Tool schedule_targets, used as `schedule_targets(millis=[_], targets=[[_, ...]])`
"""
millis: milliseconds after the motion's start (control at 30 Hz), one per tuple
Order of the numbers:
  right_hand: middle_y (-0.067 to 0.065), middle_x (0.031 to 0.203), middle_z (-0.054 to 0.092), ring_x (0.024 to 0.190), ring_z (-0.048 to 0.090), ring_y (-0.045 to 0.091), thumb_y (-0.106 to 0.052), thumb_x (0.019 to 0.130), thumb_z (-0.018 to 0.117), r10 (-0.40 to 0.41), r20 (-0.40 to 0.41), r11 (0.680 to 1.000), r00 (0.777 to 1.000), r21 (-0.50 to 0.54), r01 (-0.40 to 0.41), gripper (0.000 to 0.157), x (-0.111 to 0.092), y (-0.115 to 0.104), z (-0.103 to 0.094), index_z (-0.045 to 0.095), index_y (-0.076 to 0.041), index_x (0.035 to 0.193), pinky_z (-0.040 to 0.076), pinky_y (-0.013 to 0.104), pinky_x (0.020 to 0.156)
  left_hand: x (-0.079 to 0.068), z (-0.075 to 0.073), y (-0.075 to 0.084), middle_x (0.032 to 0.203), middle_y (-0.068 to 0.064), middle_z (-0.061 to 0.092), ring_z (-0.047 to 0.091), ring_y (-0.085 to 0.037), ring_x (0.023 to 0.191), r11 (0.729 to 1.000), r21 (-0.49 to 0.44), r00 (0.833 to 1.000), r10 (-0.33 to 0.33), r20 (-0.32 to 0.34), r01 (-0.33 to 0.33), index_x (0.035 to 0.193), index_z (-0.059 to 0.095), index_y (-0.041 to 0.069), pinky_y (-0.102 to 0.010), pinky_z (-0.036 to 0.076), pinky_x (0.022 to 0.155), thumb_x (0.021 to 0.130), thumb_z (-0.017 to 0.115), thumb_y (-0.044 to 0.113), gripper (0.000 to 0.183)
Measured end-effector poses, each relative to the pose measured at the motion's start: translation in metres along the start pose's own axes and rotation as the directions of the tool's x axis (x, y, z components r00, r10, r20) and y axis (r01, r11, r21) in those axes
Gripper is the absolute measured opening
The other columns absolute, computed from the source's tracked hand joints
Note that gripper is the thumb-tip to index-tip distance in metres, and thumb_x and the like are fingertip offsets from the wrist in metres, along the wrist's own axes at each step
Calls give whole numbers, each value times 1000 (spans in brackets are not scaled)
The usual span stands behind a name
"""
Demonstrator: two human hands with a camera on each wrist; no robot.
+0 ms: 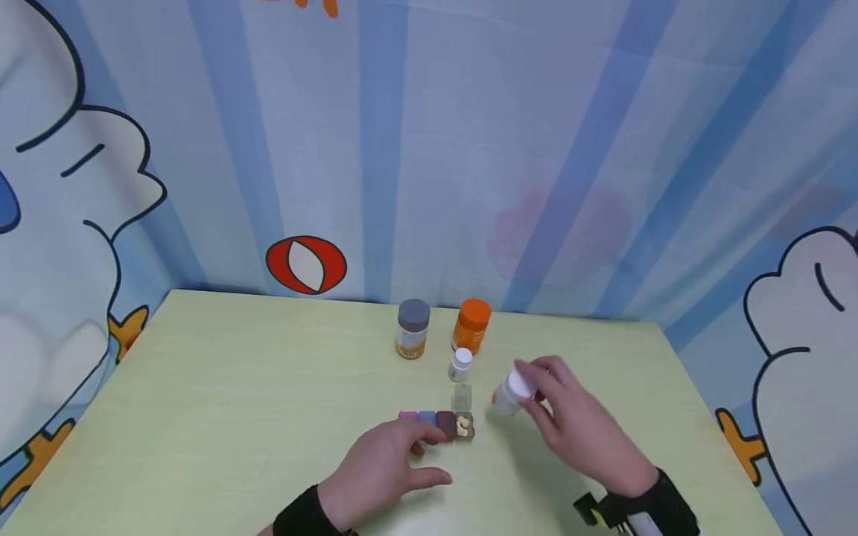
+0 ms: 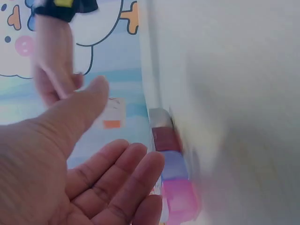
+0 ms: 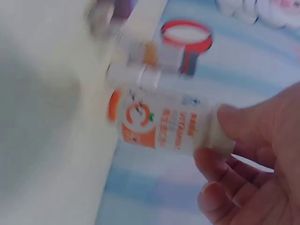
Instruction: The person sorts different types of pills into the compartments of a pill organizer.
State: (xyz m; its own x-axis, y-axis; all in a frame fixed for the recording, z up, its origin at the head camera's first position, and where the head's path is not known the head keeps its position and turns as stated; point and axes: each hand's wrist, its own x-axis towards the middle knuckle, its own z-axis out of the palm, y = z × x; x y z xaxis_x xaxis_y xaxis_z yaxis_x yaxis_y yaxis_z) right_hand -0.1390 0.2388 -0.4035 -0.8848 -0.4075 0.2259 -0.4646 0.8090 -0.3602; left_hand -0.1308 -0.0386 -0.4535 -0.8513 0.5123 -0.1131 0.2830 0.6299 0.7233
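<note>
My right hand (image 1: 579, 428) pinches a white vitamin C bottle (image 1: 507, 396) by its white cap end, tilted and to the right of a small pill organizer (image 1: 445, 424). An orange and white label (image 3: 154, 124) faces the right wrist view. The organizer has pink, blue and dark maroon lids down, while its rightmost clear lid (image 1: 462, 397) stands raised, with pale tablets (image 1: 463, 426) in that compartment. Beside the organizer's near side is my left hand (image 1: 382, 463), thumb and fingers apart and nothing held; in the left wrist view its fingers (image 2: 117, 183) are loosely bent.
Behind the organizer stands a small white-capped bottle (image 1: 460, 365). Farther back are an orange bottle (image 1: 471, 326) and a grey-lidded bottle (image 1: 412, 329). The pale yellow table (image 1: 268, 372) ends at a printed blue curtain (image 1: 442, 149).
</note>
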Motion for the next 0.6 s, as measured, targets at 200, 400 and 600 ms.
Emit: schedule_targets(millis=[200, 400, 600], targets=[[15, 116, 42, 81, 48, 16, -14, 92, 54, 136, -81, 989, 987, -41, -140, 48, 21, 65, -3, 37, -2, 135, 45, 28, 62, 0, -1, -1, 90, 13, 61, 52, -8, 80, 1000, 5, 1000, -1, -13, 1, 107, 62, 28, -28, 43, 66, 71, 72, 51, 44], [19, 116, 42, 87, 52, 22, -13, 92, 52, 167, -74, 985, 983, -34, -170, 47, 26, 87, 8, 37, 1, 134, 48, 34, 66, 0, 1, -4, 89, 13, 60, 51, -7, 78, 1000, 13, 1000, 3, -20, -3, 106, 63, 27, -27, 42, 65, 72, 73, 46, 39], [21, 119, 41, 92, 54, 26, -12, 92, 52, 154, -92, 984, 984, -73, -160, 48, 30, 92, 15, 36, 1, 136, 50, 38, 70, 1, -2, -5, 88, 13, 59, 51, -7, 77, 1000, 24, 999, 0, -43, 1, 105, 64, 28, -27, 42, 64, 75, 72, 40, 33]])
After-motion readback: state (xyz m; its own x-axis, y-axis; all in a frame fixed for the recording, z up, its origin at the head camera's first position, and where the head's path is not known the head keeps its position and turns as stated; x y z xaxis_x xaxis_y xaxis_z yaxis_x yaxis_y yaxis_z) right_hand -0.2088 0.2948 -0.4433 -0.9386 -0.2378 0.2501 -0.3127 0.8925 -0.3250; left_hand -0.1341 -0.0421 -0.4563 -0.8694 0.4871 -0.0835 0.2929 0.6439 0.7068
